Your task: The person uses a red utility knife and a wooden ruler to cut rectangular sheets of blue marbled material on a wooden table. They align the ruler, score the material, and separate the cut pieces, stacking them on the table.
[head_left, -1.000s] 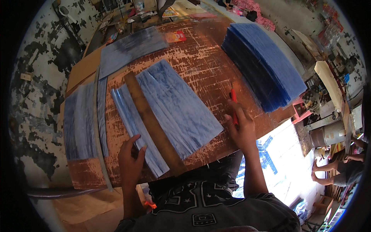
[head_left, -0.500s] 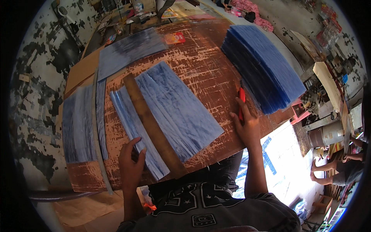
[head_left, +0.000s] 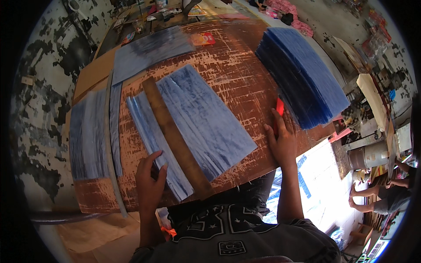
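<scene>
Left hand (head_left: 150, 179), fingers spread, pins the narrow blue strip (head_left: 154, 144) beside the wooden straightedge (head_left: 175, 138); right hand (head_left: 280, 140) lies over a red cutter (head_left: 280, 106); loosened pressure could likely skew the strip.

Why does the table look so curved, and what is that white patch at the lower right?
Head view: the fisheye lens bends the table edge and the wooden ruler toward the rim; black corners frame it; the sunlit floor beside the right hand is overexposed.

Head camera looks down; table (head_left: 237, 79) near
</scene>
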Demonstrator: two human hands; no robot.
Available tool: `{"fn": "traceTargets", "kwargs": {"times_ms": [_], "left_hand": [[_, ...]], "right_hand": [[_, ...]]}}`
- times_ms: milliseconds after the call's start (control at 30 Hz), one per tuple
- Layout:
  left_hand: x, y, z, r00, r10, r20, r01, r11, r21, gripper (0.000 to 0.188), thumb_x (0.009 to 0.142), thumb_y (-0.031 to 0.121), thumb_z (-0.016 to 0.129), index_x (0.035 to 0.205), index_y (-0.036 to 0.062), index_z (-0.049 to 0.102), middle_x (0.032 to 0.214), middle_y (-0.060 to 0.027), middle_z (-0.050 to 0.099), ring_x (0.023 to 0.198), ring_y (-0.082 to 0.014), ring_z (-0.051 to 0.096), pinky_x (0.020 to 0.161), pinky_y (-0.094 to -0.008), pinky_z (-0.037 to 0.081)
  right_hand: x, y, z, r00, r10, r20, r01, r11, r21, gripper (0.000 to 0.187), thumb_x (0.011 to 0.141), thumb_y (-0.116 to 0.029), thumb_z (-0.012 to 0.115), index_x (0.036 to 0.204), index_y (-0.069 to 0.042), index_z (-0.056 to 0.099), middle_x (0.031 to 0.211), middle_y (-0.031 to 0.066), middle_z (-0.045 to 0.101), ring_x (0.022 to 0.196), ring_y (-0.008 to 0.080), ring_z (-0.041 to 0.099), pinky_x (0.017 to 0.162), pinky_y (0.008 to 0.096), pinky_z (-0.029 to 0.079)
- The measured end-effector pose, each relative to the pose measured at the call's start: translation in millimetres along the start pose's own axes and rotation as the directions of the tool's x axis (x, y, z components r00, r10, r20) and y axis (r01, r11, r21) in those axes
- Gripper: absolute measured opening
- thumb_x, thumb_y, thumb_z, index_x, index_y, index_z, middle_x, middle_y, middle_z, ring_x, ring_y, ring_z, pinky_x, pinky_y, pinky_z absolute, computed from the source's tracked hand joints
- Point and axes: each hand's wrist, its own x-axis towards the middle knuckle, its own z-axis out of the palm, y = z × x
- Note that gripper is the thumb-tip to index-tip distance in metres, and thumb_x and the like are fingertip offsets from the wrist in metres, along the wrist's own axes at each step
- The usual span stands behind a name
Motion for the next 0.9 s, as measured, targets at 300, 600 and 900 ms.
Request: {"fn": "traceTargets", "kwargs": {"times_ms": [300, 600, 900], "left_hand": [[-1.6, -3.8, 0.8, 1.0, -0.024, 0.001, 0.024, 1.0, -0.001, 0.04, 0.097, 0.009, 0.074, 0.137, 0.0067, 0.07, 0.098, -0.0065, 0.059, 0.081, -0.0158, 0.055, 0.072, -0.032, 0.047], [-1.0, -1.8, 0.6, 1.0, -0.019, -0.001, 0.019, 1.0, 0.004, 0.037, 0.099, 0.01, 0.073, 0.136, 0.0062, 0.07, 0.097, -0.0061, 0.058, 0.079, -0.016, 0.054, 0.071, -0.0326, 0.047], [0.9, -2.6, 1.6, 1.0, 0.021, -0.01, -0.021, 0.999, 0.028, 0.036, 0.1, 0.011, 0.071, 0.136, 0.0055, 0.07, 0.099, -0.0074, 0.061, 0.079, -0.0171, 0.054, 0.072, -0.0328, 0.047]], "right_hand": [[-1.6, 0.2, 4.8, 0.998, 0.065, 0.017, -0.066, 0.997, 0.038, 0.062, 0.105, -0.044, 0.067, 0.16, -0.019, 0.052, 0.171, 0.0244, 0.036, 0.159, 0.0415, 0.035, 0.129, 0.0541, 0.031], [-3.4, 10.3, 9.7, 0.999, -0.045, -0.02, 0.044, 0.998, -0.053, 0.056, 0.102, -0.041, 0.072, 0.149, -0.014, 0.059, 0.175, 0.0233, 0.029, 0.162, 0.0449, 0.026, 0.129, 0.0572, 0.029], [-2.7, 9.3, 10.5, 0.999, -0.017, -0.039, 0.016, 0.999, -0.035, 0.054, 0.101, -0.047, 0.072, 0.137, -0.007, 0.063, 0.177, 0.0228, 0.025, 0.164, 0.0441, 0.022, 0.131, 0.0594, 0.024]]}}
